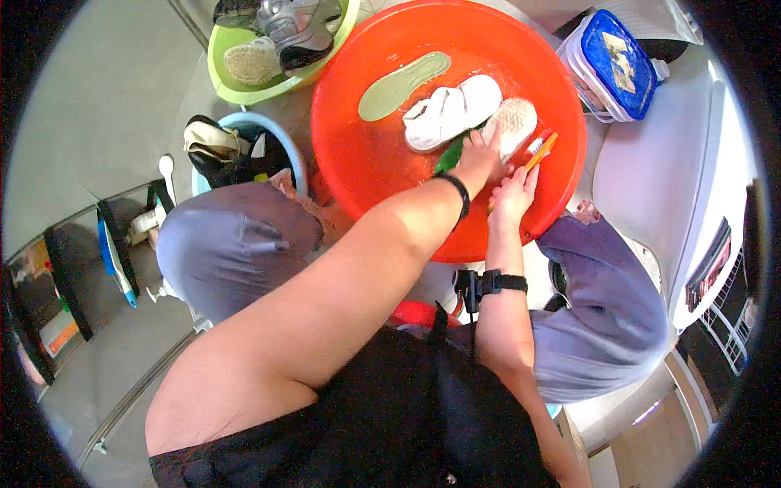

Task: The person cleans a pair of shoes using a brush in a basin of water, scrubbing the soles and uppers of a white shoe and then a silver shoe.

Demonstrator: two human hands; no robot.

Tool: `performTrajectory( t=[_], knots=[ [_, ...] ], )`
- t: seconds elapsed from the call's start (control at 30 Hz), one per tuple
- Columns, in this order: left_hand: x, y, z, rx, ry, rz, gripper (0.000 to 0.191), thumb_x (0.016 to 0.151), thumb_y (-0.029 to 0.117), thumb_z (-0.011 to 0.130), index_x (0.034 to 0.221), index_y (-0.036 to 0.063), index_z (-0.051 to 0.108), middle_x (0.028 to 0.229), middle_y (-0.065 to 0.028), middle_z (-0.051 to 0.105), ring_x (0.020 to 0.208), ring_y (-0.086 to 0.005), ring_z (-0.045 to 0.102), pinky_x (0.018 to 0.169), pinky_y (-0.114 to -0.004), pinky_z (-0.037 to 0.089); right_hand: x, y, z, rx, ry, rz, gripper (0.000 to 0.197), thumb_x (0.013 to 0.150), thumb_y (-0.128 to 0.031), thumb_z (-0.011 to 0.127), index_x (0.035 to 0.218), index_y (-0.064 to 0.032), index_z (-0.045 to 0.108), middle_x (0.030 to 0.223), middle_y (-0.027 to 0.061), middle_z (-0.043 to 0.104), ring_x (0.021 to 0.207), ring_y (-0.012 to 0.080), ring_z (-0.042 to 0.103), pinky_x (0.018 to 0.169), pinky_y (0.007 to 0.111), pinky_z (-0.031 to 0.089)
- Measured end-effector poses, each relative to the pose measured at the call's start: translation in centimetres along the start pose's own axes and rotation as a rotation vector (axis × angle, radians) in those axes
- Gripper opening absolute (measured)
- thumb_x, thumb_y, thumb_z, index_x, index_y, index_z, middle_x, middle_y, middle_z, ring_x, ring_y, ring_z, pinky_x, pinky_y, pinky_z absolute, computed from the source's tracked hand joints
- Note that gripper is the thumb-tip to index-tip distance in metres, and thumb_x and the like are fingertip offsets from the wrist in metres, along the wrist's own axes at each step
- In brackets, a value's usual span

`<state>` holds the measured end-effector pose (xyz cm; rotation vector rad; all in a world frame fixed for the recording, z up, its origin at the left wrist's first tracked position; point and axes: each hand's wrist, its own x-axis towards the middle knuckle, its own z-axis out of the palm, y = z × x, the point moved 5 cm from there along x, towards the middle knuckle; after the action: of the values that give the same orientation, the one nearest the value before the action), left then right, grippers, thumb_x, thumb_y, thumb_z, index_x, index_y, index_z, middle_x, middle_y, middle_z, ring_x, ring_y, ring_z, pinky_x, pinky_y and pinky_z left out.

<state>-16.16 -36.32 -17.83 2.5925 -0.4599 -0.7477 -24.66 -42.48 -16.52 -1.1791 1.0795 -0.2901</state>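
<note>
A white strapped shoe (451, 113) lies in a large red plastic basin (348, 165). Beside it is a second white shoe (517, 122), turned with its patterned tan sole up. My left hand (482, 155) grips this second shoe near its lower end, fingers across the sole. My right hand (514, 192) holds an orange-handled brush (541, 151) just to the right of that shoe; its white bristles face the shoe side. A pale green insole (404, 86) rests flat at the basin's upper left. Something green (451, 154), partly hidden, shows beside my left hand.
A lime-green basin (235, 91) with several shoes stands at the upper left. Below it, a light blue bucket (297, 152) holds dark items and a shoe. To the right are a blue-lidded plastic tub (619, 64) and a white appliance-like body (647, 158). My knees flank the red basin.
</note>
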Motion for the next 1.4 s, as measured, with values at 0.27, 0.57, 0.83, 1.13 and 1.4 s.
performTrajectory(
  t=[0.27,0.57,0.83,1.13,1.4],
  knots=[
    [2.2,-7.4,-1.2,0.377,0.257,0.160,0.062,0.087,0.037,0.041,0.139,0.0387,0.008,0.136,-0.0113,0.026,0.117,-0.0357,0.034,0.086,-0.047,0.038,-2.9,-1.8,3.4,0.014,-0.153,0.042,0.047,0.093,-0.021,0.040,0.138,-0.0204,0.025,0.058,-0.0037,0.035,0.038,0.0054,0.030,0.032,0.020,0.025],
    [1.4,-5.8,-3.4,0.411,0.304,-0.021,0.058,0.082,0.036,0.051,0.136,0.0307,0.030,0.123,-0.0176,0.037,0.114,-0.0354,0.034,0.095,-0.052,0.023,-3.6,-1.4,4.4,0.026,-0.111,0.256,0.050,0.093,-0.023,0.041,0.139,-0.0201,0.023,0.061,-0.0007,0.039,0.041,0.0070,0.033,0.034,0.021,0.029],
    [-0.3,-6.5,1.2,0.517,0.012,0.155,0.061,0.083,0.030,0.047,0.136,0.0393,0.020,0.131,-0.0149,0.032,0.116,-0.0296,0.035,0.093,-0.047,0.030,-3.6,-1.6,3.3,0.043,-0.133,0.215,0.048,0.093,-0.019,0.042,0.137,-0.0161,0.027,0.055,-0.0048,0.037,0.039,0.0055,0.033,0.032,0.021,0.027],
    [0.8,-6.3,-6.0,0.099,-0.009,0.126,0.074,0.073,0.026,0.064,0.137,0.0258,0.025,0.121,-0.0150,0.045,0.109,-0.0339,0.042,0.090,-0.043,0.038,-5.3,-3.4,0.8,-0.025,-0.071,0.296,0.048,0.092,-0.025,0.043,0.137,-0.0214,0.027,0.061,-0.0007,0.041,0.042,0.0087,0.036,0.036,0.024,0.031],
    [-4.5,-7.0,-12.2,-2.033,-0.402,0.065,0.046,0.079,0.015,0.046,0.124,0.0069,0.042,0.111,-0.0149,0.055,0.097,-0.0325,0.056,0.083,-0.046,0.048,-13.3,-9.6,4.3,-0.408,-0.428,0.053,0.040,0.090,-0.023,0.045,0.129,-0.0115,0.045,0.069,0.0076,0.057,0.048,0.0138,0.048,0.044,0.027,0.041]
  ],
)
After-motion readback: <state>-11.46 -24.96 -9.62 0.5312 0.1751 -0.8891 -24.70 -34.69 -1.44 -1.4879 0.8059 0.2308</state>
